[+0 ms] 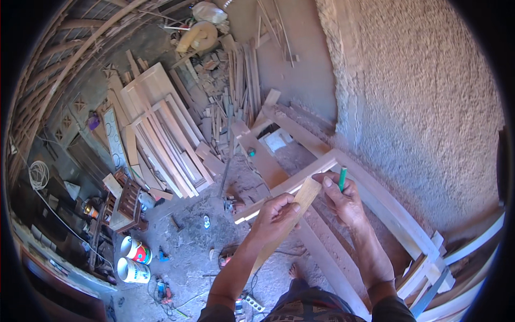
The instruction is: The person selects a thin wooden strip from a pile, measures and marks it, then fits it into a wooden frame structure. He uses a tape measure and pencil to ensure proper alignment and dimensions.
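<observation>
The two hands stand a little apart, each closed on something of its own. The left hand (276,212), at five o'clock from the centre of the view, is clamped around a flat wooden strip (307,197), the thumb lying along its upper face; the strip slants from seven o'clock up to one o'clock, its far end just beside the other hand. The right hand (346,201), at four o'clock, grips a slim green pencil (343,177) that stands out of the fist and points to twelve. Whether the right fingertips touch the end of the strip I cannot quite tell from this angle. Below the hands lies a pale timber frame (383,209); one of its bars runs from its corner toward five o'clock, another toward eight. A small green round object (251,152) rests on a wide board (260,158) near the centre. At ten o'clock a stack of planks (166,129) leans in the workshop, and at eleven a yellow coiled hose (198,37) lies above the heaped offcuts. Two buckets (138,250) stand side by side on the floor (188,247) at eight o'clock, a white power strip (253,302) lies at six, and a rough wall (418,80) rises at two.
</observation>
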The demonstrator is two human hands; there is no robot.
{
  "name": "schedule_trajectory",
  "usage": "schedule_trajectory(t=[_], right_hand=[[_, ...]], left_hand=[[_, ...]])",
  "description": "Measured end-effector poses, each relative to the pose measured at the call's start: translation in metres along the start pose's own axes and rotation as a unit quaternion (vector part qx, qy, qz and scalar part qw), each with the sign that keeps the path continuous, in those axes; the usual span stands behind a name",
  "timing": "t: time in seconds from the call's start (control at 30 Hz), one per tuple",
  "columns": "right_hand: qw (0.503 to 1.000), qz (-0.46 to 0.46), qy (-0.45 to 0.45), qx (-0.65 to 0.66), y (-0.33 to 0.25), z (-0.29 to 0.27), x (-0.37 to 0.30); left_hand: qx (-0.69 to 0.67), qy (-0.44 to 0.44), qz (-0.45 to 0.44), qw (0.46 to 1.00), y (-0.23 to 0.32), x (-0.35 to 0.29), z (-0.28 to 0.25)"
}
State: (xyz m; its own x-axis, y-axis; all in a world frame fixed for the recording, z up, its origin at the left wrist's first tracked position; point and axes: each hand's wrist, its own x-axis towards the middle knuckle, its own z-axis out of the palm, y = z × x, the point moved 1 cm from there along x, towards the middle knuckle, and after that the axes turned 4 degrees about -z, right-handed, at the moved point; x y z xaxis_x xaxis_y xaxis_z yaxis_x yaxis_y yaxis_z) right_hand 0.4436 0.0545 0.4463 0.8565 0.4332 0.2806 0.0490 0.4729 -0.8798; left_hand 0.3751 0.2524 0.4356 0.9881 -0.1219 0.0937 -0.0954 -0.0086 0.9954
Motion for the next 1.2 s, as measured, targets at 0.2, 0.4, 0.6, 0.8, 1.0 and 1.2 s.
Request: schedule_trajectory(t=[0.2,0.4,0.6,0.8,1.0,1.2], right_hand=[[0.994,0.039,0.088,-0.043,0.091,-0.024,-0.021],[0.912,0.115,0.393,0.032,0.175,-0.136,-0.034],[0.838,0.128,0.527,0.058,0.226,-0.253,-0.064],[0.814,0.18,0.552,-0.033,0.252,-0.272,-0.078],[0.8,0.159,0.579,-0.003,0.259,-0.303,-0.069],[0.789,0.148,0.596,-0.006,0.262,-0.308,-0.061]], left_hand=[[-0.012,-0.02,-0.103,0.994,-0.084,0.017,0.002],[-0.09,-0.052,-0.314,0.944,-0.23,-0.041,-0.007],[0.017,-0.117,-0.421,0.899,-0.324,-0.105,-0.022],[0.041,-0.092,-0.411,0.906,-0.345,-0.077,0.005],[0.037,-0.085,-0.396,0.913,-0.351,-0.064,-0.002],[0.038,-0.092,-0.396,0.913,-0.356,-0.062,-0.007]])
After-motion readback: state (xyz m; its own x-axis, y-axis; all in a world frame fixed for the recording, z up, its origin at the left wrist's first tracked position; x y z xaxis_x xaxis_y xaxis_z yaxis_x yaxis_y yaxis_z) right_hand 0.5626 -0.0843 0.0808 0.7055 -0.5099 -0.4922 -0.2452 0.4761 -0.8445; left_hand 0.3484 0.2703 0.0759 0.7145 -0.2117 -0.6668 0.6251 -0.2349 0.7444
